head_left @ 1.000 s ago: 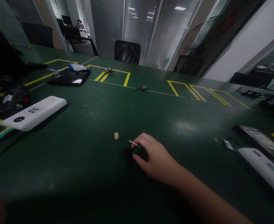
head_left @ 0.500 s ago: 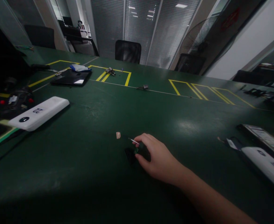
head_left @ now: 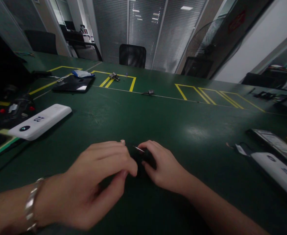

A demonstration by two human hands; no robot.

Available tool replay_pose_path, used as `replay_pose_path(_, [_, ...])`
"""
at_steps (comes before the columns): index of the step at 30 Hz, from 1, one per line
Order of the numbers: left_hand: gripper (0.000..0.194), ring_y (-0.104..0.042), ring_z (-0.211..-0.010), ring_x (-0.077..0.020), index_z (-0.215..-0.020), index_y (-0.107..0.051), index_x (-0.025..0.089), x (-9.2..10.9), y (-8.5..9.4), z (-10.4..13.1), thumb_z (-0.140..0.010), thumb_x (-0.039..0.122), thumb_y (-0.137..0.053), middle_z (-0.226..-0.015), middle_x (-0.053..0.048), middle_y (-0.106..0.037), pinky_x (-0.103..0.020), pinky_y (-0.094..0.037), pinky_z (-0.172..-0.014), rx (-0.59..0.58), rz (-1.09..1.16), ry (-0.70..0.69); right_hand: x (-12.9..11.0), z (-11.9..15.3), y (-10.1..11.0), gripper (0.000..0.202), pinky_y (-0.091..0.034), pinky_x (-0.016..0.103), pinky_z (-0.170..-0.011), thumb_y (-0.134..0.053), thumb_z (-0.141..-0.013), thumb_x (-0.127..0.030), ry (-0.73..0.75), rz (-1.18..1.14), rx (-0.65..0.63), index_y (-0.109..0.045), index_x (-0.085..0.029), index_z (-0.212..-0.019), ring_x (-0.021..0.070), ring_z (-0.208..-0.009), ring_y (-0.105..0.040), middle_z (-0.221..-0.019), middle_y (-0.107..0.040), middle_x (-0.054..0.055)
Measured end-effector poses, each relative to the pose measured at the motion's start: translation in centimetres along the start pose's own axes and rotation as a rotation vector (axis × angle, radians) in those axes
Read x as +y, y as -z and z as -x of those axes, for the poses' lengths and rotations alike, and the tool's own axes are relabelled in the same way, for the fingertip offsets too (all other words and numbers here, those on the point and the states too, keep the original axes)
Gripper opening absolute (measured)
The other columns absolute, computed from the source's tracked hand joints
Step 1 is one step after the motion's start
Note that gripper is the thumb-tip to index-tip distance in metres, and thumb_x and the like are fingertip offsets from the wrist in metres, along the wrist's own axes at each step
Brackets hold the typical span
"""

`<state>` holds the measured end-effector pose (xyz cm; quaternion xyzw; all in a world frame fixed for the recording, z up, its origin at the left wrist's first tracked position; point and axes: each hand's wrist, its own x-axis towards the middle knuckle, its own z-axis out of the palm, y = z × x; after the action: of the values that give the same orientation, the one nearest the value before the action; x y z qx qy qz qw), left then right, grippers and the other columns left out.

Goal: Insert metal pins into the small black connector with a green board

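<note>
My right hand (head_left: 164, 164) stays low over the green table, thumb and fingers curled. A thin, pale, needle-like strip (head_left: 139, 149) sticks out to the left from its fingertips; the exact kind is not clear. My left hand (head_left: 101, 178), with a silvery bracelet (head_left: 31, 205) at the wrist, is just to the left. Its fingers are bent together and the thumb lies close under the index finger; what they grip, if anything, is hidden. Between the hands is a dark patch too dim to identify. Behind the left fingers, a small pinkish scrap (head_left: 123, 142) is partly covered.
A white power bank-like device (head_left: 42, 121) lies at left, another (head_left: 275, 171) at right beside a phone-like slab (head_left: 275, 143). Farther back are a black flat case (head_left: 72, 84), metal parts (head_left: 114, 76) and a small metal tool piece (head_left: 148, 92). Yellow tape marks the far table.
My left hand has come in from the lower left and stops beside my right hand, covering part of the pinkish scrap. My right hand is nearly in the same place.
</note>
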<state>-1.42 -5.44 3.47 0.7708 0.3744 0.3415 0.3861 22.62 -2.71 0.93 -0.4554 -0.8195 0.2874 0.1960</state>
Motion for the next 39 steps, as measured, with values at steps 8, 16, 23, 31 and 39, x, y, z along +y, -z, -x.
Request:
replay_pose_path(8, [0.041,-0.059,-0.084,-0.026,-0.099,-0.056,0.017,-0.2,-1.9,-4.4,-0.078,0.05,-0.068,-0.099,-0.008,-0.059,-0.04,-0.05,-0.071,-0.329,-0.544,0.018,0.0,-0.3,-0.3,0.032,-0.047,0.035,-0.081,-0.062,-0.079,-0.012,-0.026,0.026,0.049,-0.055,-0.021,-0.109,0.0205,-0.093,-0.057,-0.104,-0.062,0.004])
replay_pose_path(16, [0.027,-0.058,-0.09,-0.0255,-0.106,-0.055,0.018,-1.9,-2.3,-4.2,-0.082,0.028,-0.064,-0.103,-0.008,-0.059,-0.041,-0.049,-0.079,-0.311,-0.417,0.061,0.9,-0.5,-1.2,0.035,-0.048,0.035,-0.079,-0.06,-0.079,-0.008,-0.076,-0.112,0.21,-0.054,-0.022,-0.11,0.0191,-0.09,-0.057,-0.102,-0.061,0.003])
replay_pose_path(23, [0.04,-0.062,-0.093,-0.0198,-0.119,-0.048,0.022,-3.8,-3.1,-4.6,-0.083,0.016,-0.064,-0.105,-0.005,-0.062,-0.035,-0.051,-0.081,-0.199,0.378,0.213,1.1,-0.2,-1.5,0.037,-0.046,0.029,-0.067,-0.059,-0.083,-0.013,-0.027,-0.322,0.417,-0.05,-0.026,-0.116,0.0153,-0.075,-0.051,-0.101,-0.058,0.002])
replay_pose_path(31, [0.04,-0.065,-0.088,-0.02,-0.116,-0.048,0.02,-3.7,-3.6,-4.7,-0.081,0.013,-0.067,-0.094,-0.004,-0.066,-0.037,-0.051,-0.08,-0.182,0.594,0.256,-0.1,0.2,-1.8,0.043,-0.042,0.027,-0.061,-0.058,-0.079,-0.006,0.09,-0.385,0.335,-0.05,-0.028,-0.114,0.0131,-0.067,-0.045,-0.098,-0.057,0.0])
replay_pose_path(39, [0.037,-0.066,-0.092,-0.0216,-0.114,-0.05,0.018,-3.6,-3.5,-4.7,-0.082,0.015,-0.068,-0.095,-0.004,-0.067,-0.039,-0.051,-0.083,-0.203,0.573,0.244,-0.1,0.2,-2.0,0.045,-0.042,0.027,-0.062,-0.059,-0.076,-0.004,0.082,-0.408,0.285,-0.05,-0.028,-0.113,0.013,-0.068,-0.045,-0.099,-0.056,0.0])
